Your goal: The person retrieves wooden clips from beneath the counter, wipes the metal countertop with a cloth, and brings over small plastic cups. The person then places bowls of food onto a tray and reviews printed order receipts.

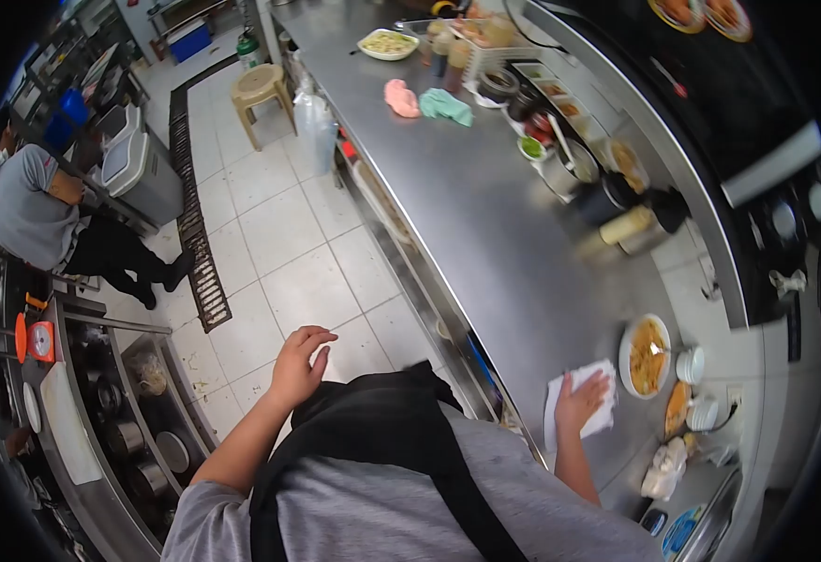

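Note:
My right hand [581, 401] lies flat on a folded white cloth [603, 419] on the steel counter [485, 234], palm down with its fingers stretched out. Just right of the cloth stands a white bowl [627, 361] of orange-yellow food with a spoon in it. My left hand [302, 363] hangs in the air before my black apron [364, 426], over the tiled floor. Its fingers are loosely bent and apart, with nothing in them.
Pink [401, 98] and green cloths [446, 107] lie farther up the counter, near a bowl of pale food [388, 44]. Sauce containers [570, 169] line the wall side. A beige stool [261, 94] stands on the floor. Another person [36, 206] is at the left.

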Motion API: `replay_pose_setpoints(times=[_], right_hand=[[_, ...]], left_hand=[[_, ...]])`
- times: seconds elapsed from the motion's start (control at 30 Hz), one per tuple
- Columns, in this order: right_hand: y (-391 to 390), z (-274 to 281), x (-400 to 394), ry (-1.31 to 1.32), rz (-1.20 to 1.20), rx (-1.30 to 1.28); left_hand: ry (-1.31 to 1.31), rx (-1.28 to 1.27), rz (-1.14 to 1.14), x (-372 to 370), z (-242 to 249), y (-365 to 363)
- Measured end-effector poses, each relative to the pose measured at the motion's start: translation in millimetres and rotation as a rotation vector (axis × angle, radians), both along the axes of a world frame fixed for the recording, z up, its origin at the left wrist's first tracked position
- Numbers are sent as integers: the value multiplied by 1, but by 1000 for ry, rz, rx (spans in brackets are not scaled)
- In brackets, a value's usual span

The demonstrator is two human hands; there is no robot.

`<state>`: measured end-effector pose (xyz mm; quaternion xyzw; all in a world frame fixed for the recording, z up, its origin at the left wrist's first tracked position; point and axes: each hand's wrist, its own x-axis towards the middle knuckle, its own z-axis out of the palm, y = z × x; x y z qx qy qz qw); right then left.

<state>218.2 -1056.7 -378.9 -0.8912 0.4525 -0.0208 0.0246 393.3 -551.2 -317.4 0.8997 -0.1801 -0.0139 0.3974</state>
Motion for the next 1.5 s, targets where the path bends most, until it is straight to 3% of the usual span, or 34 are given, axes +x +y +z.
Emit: replay_pose_setpoints(times=[0.13, 0.27, 0.5, 0.63, 0.7, 0.83, 0.93, 1.17, 1.27, 1.5], right_hand=[[44, 4, 186, -34, 369, -19], [147, 15, 366, -103, 791, 30], [295, 5, 629, -164, 1350, 198], [364, -8, 759, -205, 1284, 134], [399, -4, 822, -216, 1043, 102], [447, -2, 963, -195, 829, 146], [462, 5, 1052, -139, 722, 154], [495, 7, 1206, -80, 555, 132], [519, -4, 1280, -105, 562, 118], [589, -10, 1542, -227, 693, 188]], left_hand=[[-65, 21, -28, 71, -3, 6], [-75, 80, 4, 150, -3, 31], [-10, 125, 314, 281, 14, 105], [22, 77, 478, 338, 13, 140], [50, 91, 568, 365, 4, 166], [168, -19, 729, 449, -3, 225], [22, 98, 616, 538, -19, 284], [-117, 199, 368, 801, 43, 355], [-138, 144, 367, 903, 53, 352], [-162, 134, 238, 1125, 35, 332]])
